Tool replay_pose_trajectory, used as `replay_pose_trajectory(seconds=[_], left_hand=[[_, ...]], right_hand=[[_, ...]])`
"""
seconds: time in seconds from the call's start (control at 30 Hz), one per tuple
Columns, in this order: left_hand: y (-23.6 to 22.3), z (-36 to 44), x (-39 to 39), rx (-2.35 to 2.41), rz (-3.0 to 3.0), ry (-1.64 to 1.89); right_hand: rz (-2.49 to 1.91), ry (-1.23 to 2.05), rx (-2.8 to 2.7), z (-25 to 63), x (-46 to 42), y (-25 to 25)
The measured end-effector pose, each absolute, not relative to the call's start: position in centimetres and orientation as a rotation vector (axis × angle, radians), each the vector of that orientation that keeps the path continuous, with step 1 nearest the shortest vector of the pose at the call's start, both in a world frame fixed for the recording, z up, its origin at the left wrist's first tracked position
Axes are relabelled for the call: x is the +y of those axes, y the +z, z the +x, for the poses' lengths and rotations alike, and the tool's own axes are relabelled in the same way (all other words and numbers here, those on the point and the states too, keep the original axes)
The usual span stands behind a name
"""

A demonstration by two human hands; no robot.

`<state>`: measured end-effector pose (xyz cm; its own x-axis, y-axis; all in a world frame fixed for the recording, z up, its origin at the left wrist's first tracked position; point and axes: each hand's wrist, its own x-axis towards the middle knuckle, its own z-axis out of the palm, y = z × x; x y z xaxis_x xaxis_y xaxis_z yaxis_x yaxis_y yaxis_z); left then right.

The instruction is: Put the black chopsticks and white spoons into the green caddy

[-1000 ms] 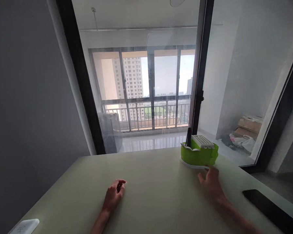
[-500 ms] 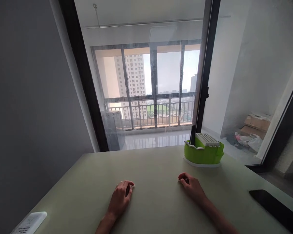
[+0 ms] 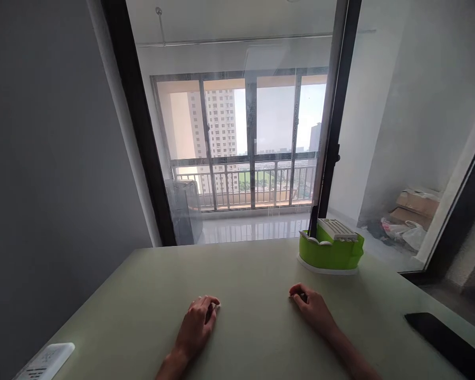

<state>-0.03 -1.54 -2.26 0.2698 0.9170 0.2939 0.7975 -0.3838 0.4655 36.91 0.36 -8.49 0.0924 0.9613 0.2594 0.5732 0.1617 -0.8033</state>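
Observation:
My left hand rests on the pale green table, its fingers curled and the thumb and index tips pinched together. A tiny pale spot shows at those tips; whether it is a held thing or a fingernail I cannot make out. To the right, my right hand lies on the same tabletop in a similar pinch, with a small light spot at its fingertips too. It is nearest to a bright green desk organizer with a white base, which stands just beyond it without contact.
At the left front edge lies a white slotted device. A dark flat object lies along the right side. Behind the table is a dark-framed glass door; past it, cardboard boxes and plastic bags sit on the floor.
The view has shifted very slightly. Both hands keep their pinched pose in nearly the same places, and nothing on the table has moved.

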Motion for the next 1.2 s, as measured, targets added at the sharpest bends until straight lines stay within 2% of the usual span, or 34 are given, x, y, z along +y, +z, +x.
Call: replay_pose_trajectory(seconds=[1.2], left_hand=[[-2.35, -0.08, -1.23, 1.589, 2.348, 0.764]], right_hand=[[-1.517, 0.559, -1.585, 36.57, -0.08, -7.69]])
